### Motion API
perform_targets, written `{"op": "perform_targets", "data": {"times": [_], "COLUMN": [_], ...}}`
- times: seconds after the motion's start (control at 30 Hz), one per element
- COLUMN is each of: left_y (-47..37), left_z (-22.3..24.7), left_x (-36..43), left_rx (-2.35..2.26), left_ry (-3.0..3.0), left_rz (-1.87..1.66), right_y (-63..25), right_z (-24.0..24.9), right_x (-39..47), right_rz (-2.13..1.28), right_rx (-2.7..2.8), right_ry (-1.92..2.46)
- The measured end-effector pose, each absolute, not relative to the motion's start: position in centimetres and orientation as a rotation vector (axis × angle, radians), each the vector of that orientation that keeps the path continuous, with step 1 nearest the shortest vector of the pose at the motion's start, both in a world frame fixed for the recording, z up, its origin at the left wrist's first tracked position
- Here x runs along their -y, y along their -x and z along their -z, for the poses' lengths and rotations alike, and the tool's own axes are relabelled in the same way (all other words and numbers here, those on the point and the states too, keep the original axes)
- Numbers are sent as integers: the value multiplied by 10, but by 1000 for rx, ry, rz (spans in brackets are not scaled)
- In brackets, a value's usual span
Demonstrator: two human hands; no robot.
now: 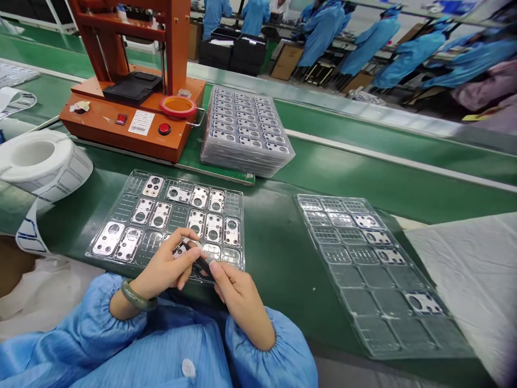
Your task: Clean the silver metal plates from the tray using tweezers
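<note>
My left hand (173, 261), with a green bangle (137, 296) at its wrist, is closed on a small silver plate (179, 250), which the fingers partly cover. My right hand (238, 291) pinches a slim black tool (201, 263) that looks like tweezers; its tip reaches to the plate between the hands. Below them lies a clear plastic tray (129, 202), with several silver plates with round holes, such as one plate (108, 238) at its left, seated in its pockets. Some pockets hold no plate, and the hands hide part of the near edge.
An orange press (133, 118) stands at the back left, beside a stack of filled trays (246, 124). A label roll (44, 156) is at the left. Another clear tray (355, 275) with several plates lies right, near a white sheet (468, 269). People in blue work beyond.
</note>
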State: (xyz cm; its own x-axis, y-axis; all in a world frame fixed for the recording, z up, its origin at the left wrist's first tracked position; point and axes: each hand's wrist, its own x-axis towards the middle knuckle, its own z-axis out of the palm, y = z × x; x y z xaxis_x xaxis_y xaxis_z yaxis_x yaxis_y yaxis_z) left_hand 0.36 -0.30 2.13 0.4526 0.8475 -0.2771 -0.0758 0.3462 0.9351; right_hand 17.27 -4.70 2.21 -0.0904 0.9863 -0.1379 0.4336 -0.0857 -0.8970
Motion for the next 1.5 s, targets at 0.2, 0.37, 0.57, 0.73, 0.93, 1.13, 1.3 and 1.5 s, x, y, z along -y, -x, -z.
{"op": "perform_targets", "data": {"times": [0.2, 0.37, 0.57, 0.73, 0.93, 1.13, 1.3, 1.5], "left_y": [-4, -4, -3, -1, -1, -2, -3, -2], "left_z": [-19, -20, -20, -19, -16, -20, -22, -21], "left_x": [6, 7, 6, 4, 2, 2, 1, 1], "left_rx": [-965, -963, -909, -918, -860, -888, -888, -879], "left_ry": [-1046, -1029, -1031, -1034, -1023, -1052, -1058, -1049], "left_rz": [-736, -748, -774, -778, -778, -744, -734, -743], "right_y": [-169, -167, -169, -167, -166, -173, -172, -169], "right_z": [-28, -29, -29, -29, -31, -26, -26, -28], "right_x": [51, 54, 51, 55, 57, 49, 48, 51], "right_rz": [-987, -890, -1055, -962, -875, -1220, -1043, -912], "right_rx": [1524, 1601, 1673, 1632, 1541, 1366, 1409, 1517], "right_ry": [1541, 1539, 1610, 1591, 1516, 1561, 1597, 1559]}}
